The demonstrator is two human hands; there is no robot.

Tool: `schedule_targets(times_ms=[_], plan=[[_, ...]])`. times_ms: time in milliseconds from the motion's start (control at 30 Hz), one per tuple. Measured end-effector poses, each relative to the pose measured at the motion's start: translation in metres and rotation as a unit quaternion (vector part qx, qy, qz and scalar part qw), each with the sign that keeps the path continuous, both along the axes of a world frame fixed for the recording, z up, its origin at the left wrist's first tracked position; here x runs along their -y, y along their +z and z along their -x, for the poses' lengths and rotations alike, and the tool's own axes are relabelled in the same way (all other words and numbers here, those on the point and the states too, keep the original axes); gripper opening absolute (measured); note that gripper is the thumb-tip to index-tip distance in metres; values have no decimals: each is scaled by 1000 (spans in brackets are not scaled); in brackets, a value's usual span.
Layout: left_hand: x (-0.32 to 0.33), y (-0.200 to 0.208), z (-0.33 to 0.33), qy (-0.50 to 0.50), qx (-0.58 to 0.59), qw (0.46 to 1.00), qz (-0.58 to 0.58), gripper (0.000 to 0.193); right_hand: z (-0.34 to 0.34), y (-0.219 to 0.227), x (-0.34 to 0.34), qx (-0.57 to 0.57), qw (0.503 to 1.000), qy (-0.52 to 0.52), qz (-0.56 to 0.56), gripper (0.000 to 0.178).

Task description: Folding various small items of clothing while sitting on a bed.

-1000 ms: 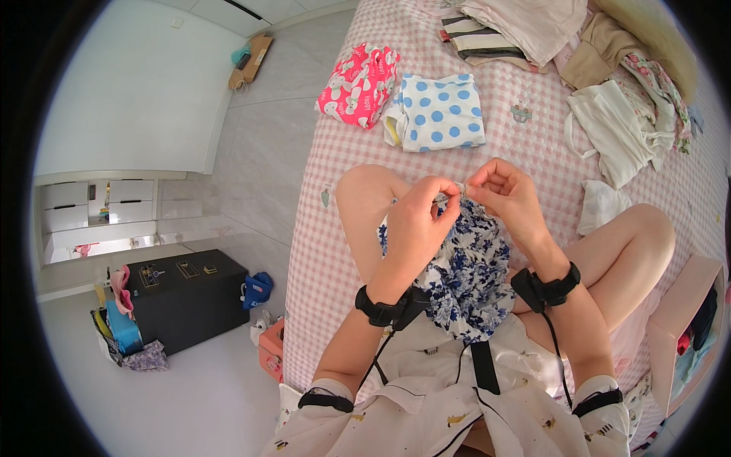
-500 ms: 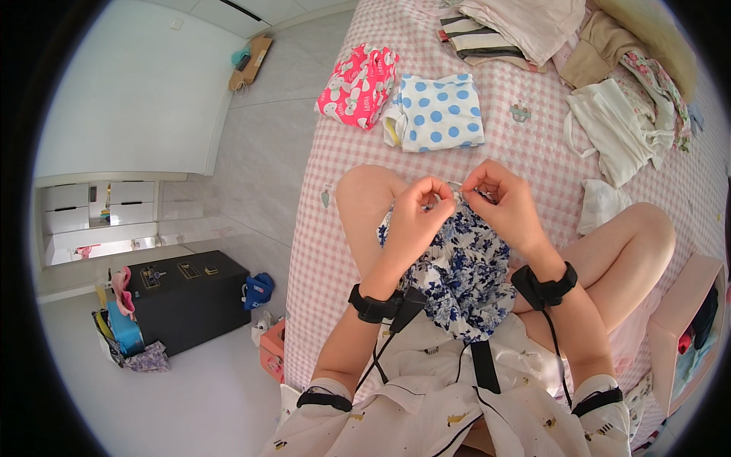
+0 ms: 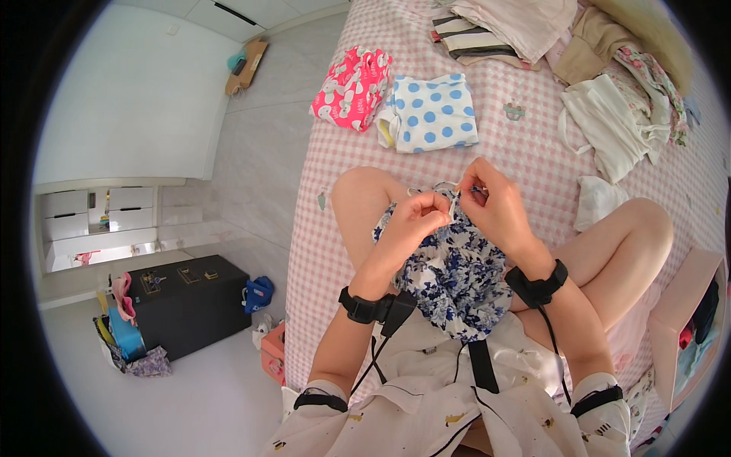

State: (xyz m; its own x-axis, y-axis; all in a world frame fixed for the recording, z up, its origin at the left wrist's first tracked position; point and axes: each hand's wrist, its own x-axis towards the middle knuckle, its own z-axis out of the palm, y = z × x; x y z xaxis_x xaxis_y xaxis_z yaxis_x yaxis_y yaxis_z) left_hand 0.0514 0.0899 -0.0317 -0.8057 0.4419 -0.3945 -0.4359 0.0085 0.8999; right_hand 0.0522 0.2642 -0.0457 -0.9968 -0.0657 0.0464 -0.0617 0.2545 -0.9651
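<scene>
A white garment with a blue floral print (image 3: 455,286) lies bunched across my lap. At its gathered top edge runs a thin white drawstring (image 3: 454,207). My left hand (image 3: 415,222) pinches the drawstring between thumb and fingertips, just left of the right hand. With thumb and forefinger together, my right hand (image 3: 493,204) grips another part of the same string, slightly higher and farther away. The fingertips of both hands are close but apart, over the far end of the garment. How the string loops between them is too small to make out.
Folded on the pink checked bedspread (image 3: 312,251) are a pink printed cloth (image 3: 352,90) and a blue-dotted white one (image 3: 434,114). Loose clothes (image 3: 609,122) pile up at the far right. A pink bin (image 3: 689,335) stands right; a black cabinet (image 3: 190,305) stands left.
My left hand has dipped slightly and turned its fingers toward the right hand. The right hand has shifted a little left, and more of the white string shows between them.
</scene>
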Motion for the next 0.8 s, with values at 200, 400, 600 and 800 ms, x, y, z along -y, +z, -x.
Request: schedule_targets(times_ms=[200,400,600,800], plan=[[0,-6,-1,42,-3,999,5,11,5,-13,-5,20,993,14,117,19],[-8,-6,-5,112,-81,990,36,21,2,-11,-1,57,987,49,141,20],[-5,-9,-4,109,-157,974,121,16,2,-13,-2,56,990,52,122,14],[-12,-3,-4,113,-173,966,157,12,2,-11,-2,51,992,49,100,12]])
